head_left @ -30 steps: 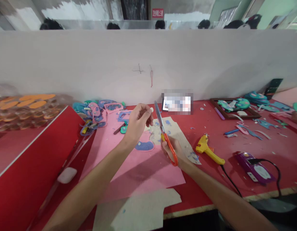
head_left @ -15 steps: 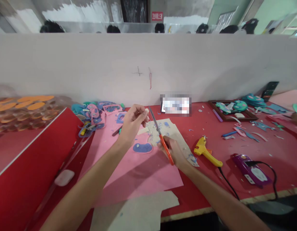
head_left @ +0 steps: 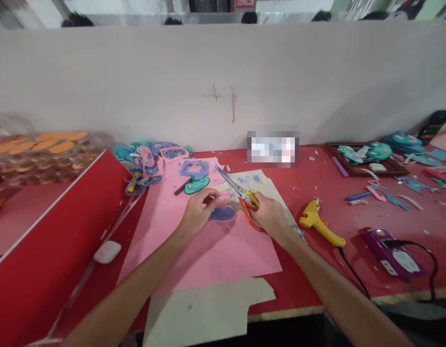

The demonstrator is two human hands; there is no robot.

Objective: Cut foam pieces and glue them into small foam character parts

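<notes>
- Head view, left hand: fingers curled together over the left end of the blue cut-out; whether anything is pinched between them cannot be told.
- Head view, right hand: grasping scissors with orange and yellow handles, blades pointing away and leftward above a beige sheet with scraps.
- Head view, blue cut-out: pink-edged, on the pink sheet, partly covered by the left hand.
- Head view, change: the left hand, earlier raised beside the blades with a small white disc, has dropped to the blue cut-out; the disc no longer shows. Handling seems to have passed from disc to cut-out.
- Head view, beyond: green cut-out, now uncovered.
- Head view, right side: yellow glue gun on the red worktop.
</notes>
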